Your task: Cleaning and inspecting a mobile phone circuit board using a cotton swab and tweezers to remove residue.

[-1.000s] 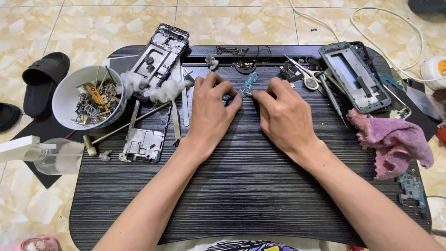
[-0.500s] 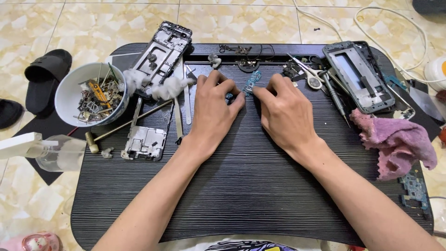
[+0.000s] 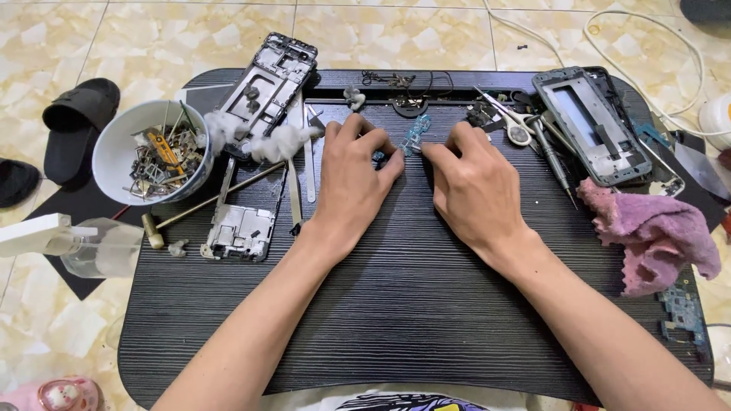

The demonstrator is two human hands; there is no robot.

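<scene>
white bowl (image 3: 114, 144) of scrap, pink cloth (image 3: 651, 236), scissors (image 3: 512, 122).

Bright, even overhead light; soft short shadows under both hands. Faint sheen on floor tiles (image 3: 175, 38). Sharp at centre, slight wide-angle bend w/ softness at edges.

Small blue-green circuit board (image 3: 415, 133), flat on mat.

Very little has moved over the last second. The left hand (image 3: 352, 176) and right hand (image 3: 474, 181) have drawn slightly closer at the fingertips, now pinching the small blue-green circuit board (image 3: 412, 137) between them, slightly nearer the tray's middle.
</scene>
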